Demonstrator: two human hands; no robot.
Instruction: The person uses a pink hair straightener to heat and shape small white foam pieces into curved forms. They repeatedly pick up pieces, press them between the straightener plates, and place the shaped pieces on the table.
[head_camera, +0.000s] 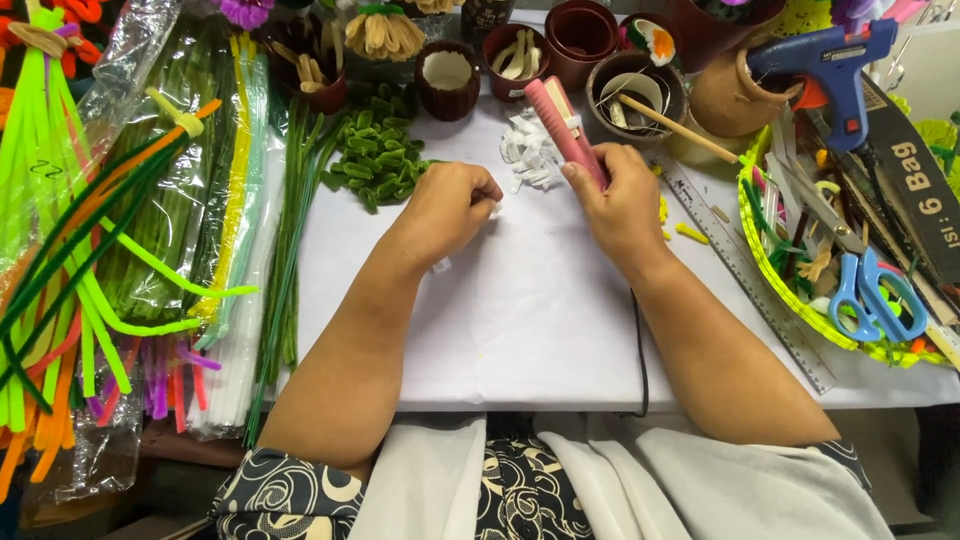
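Note:
My right hand (618, 198) grips a pink hair-straightener-like iron (563, 126), whose tip points up and away toward the pots. Its black cord (640, 350) runs down the table toward me. My left hand (452, 200) is curled on the white table sheet (530, 310), pinching a small white piece near its fingertips. A little heap of white curled pieces (530, 152) lies just beyond both hands. A pile of green curled pieces (378, 150) sits to the left of my left hand.
Bundles of coloured pipe cleaners (120, 250) cover the left side. Several brown pots (448, 78) line the back edge. A blue glue gun (832, 62), a metal ruler (745, 275) and a yellow basket (800, 300) with blue scissors (875, 295) lie at right.

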